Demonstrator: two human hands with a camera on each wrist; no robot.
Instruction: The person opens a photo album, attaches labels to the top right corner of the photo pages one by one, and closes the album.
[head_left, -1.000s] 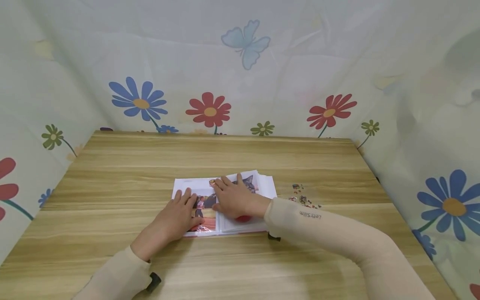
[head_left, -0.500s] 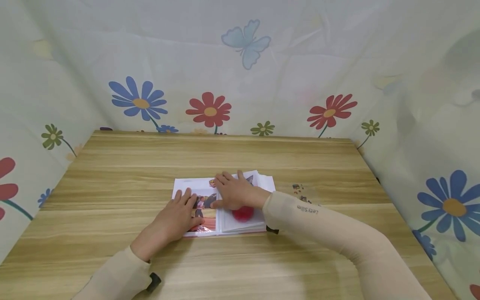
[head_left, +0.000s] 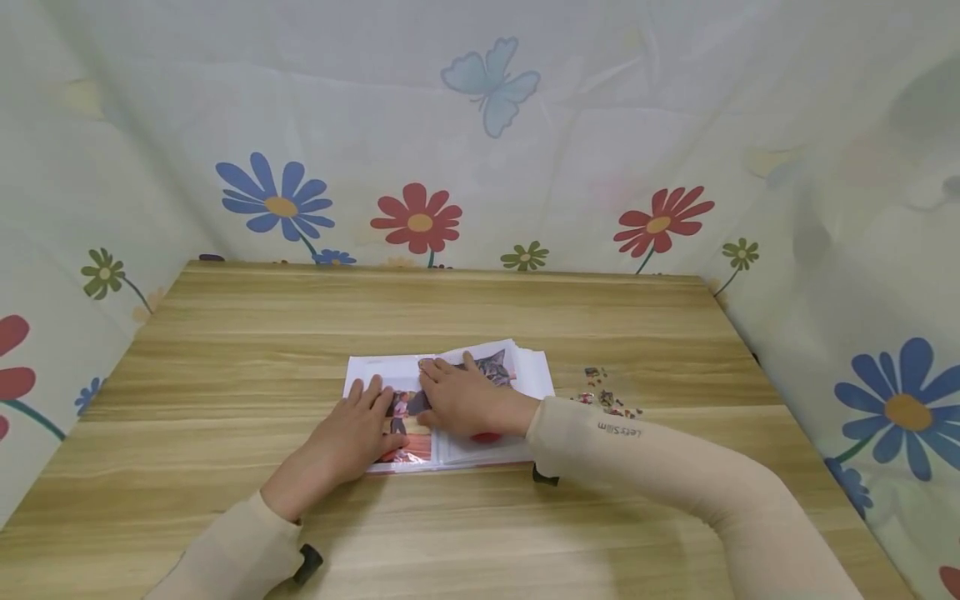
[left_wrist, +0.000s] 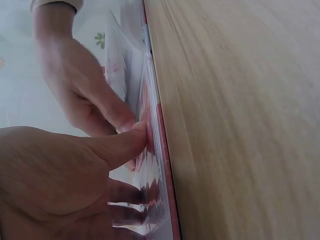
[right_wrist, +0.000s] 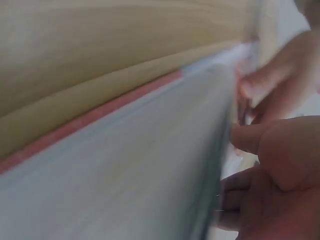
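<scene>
An open photo album (head_left: pixel 534 373) with clear-sleeved pages lies on the wooden table. My left hand (head_left: pixel 347 437) rests flat on its left page, fingers spread beside a photo of a person outdoors (head_left: pixel 412 429). Over the right page, near the fold, lies my right hand (head_left: pixel 467 402) with straight fingers. It covers part of a cat picture (head_left: pixel 493 367); a red round patch (head_left: pixel 486 437) peeks out below the palm. In the left wrist view, the left thumb (left_wrist: pixel 125 145) presses the glossy sleeve. The album's red cover edge (right_wrist: pixel 100 115) shows in the right wrist view.
Several tiny colourful pieces (head_left: pixel 606 400), like stickers on a clear sheet, lie right of the album, close to the right sleeve (head_left: pixel 637 450). A flower-printed curtain (head_left: pixel 585 125) stands behind the table (head_left: pixel 300 308) and along both sides.
My right hand slid away from me up the page, uncovering the red patch, then came back down and slightly left toward the fold. The left hand has stayed in place.
</scene>
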